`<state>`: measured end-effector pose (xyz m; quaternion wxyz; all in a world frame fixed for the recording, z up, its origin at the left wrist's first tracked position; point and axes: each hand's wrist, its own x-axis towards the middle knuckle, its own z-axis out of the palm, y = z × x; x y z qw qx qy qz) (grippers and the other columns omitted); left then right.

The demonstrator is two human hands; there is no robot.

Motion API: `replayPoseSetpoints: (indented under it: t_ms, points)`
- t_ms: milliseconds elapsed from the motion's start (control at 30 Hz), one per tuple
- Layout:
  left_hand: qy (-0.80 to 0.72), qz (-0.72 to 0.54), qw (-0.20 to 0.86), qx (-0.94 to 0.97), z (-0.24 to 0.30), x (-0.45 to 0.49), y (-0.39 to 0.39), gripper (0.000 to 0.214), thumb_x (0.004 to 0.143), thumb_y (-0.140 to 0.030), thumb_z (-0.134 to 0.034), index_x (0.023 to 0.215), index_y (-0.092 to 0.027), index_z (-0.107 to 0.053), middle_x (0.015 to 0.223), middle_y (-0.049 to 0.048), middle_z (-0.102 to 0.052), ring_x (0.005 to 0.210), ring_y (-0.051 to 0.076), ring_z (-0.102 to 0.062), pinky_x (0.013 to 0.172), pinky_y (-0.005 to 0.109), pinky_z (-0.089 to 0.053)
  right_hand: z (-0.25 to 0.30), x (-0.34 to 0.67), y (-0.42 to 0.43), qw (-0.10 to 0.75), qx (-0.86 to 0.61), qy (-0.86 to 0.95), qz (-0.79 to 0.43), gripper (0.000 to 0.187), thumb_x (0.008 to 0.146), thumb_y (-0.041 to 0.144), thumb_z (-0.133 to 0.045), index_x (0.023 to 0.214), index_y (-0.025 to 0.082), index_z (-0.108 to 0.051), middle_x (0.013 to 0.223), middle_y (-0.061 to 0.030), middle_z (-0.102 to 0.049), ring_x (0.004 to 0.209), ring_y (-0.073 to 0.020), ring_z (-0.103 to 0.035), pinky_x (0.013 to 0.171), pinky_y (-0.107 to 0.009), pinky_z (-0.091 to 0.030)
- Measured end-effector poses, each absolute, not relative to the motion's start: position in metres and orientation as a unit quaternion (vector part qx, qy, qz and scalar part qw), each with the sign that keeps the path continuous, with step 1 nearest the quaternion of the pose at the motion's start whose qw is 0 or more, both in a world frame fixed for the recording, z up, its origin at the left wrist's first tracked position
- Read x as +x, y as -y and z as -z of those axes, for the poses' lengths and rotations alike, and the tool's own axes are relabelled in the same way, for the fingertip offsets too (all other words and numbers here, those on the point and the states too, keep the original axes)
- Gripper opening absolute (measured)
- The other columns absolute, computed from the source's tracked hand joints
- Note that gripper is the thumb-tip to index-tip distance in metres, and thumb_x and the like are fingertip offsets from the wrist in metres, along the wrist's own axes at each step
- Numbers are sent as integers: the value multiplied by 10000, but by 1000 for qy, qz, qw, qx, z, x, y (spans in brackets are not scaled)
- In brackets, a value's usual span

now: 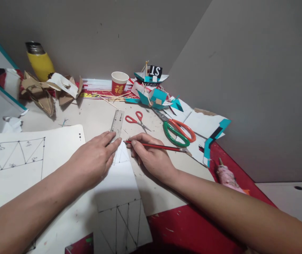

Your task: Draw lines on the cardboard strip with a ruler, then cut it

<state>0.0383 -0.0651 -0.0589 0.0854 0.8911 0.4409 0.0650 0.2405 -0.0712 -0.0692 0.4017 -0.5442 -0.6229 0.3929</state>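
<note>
My left hand (96,158) holds a metal ruler (117,121) down on a white paper strip (121,180), its fingers pressed over the ruler's near end. In my right hand (151,155) is a red-and-black pencil (164,146), gripped between thumb and fingers. The pencil's tip meets the strip beside the left fingertips. Thin lines are drawn on the strip near the hands, and darker slanted lines mark its near end. To the left, a larger white sheet (60,137) carries a drawn band of triangles with numbers; my left forearm covers part of it.
Red scissors (137,121) and larger green-and-orange scissors (178,131) lie beyond my right hand. Farther back are a paper cup (119,83), thin sticks (111,96), a teal paper boat (153,97), cardboard pieces (41,93) and a yellow bottle (40,63). Grey walls enclose the back.
</note>
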Motion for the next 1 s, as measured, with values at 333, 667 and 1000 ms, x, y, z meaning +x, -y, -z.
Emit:
replayPoseSetpoints:
  t_ms: [333,667,1000]
  points:
    - [-447,-61,86,888,57,39,65,515,1022,-264,-348,1486,-130,-526,1593,168,-454,1460,312,-433,1188,462,-392,69,241,72,409,-535,616,-409,122,845,233,-557,802,200,-666,680,1,-664,601,-137,-561,538,-271,-413]
    - [-454,-54,103,883,58,39,66,517,1018,-245,-385,1506,-124,-505,1620,179,-404,1477,329,-405,1201,475,-373,62,239,75,397,-519,644,-398,142,792,187,-545,685,204,-638,618,15,-628,636,-146,-579,620,-295,-454]
    - [-453,-62,104,883,59,39,65,503,1016,-245,-404,1490,-129,-525,1607,174,-427,1469,331,-418,1192,487,-391,61,239,77,383,-498,665,-403,147,766,163,-535,687,208,-651,632,7,-662,611,-143,-574,603,-293,-460]
